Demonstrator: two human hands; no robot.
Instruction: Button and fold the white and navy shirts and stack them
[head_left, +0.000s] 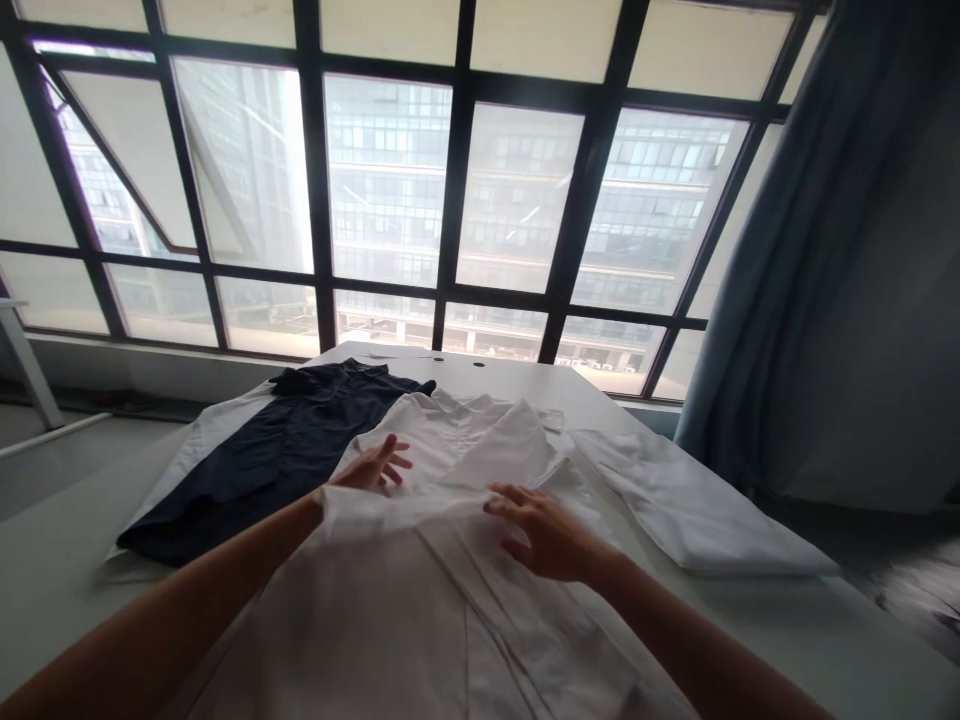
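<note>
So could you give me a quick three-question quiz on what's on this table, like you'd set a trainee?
1. True or false: both hands rest flat on the white shirt.
2. Which garment lies to the left of it? A) dark navy garment B) red towel C) striped scarf
3. The shirt's long sleeve stretches out to which side?

Key: 1 true: left hand and right hand both lie open on it. 2 A. 3 Right.

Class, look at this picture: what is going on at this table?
A person leans over a white table by a large window, both hands flat on a white shirt spread there. The left hand and right hand press on a folded-over part of it. A dark navy garment lies to its left.
</note>
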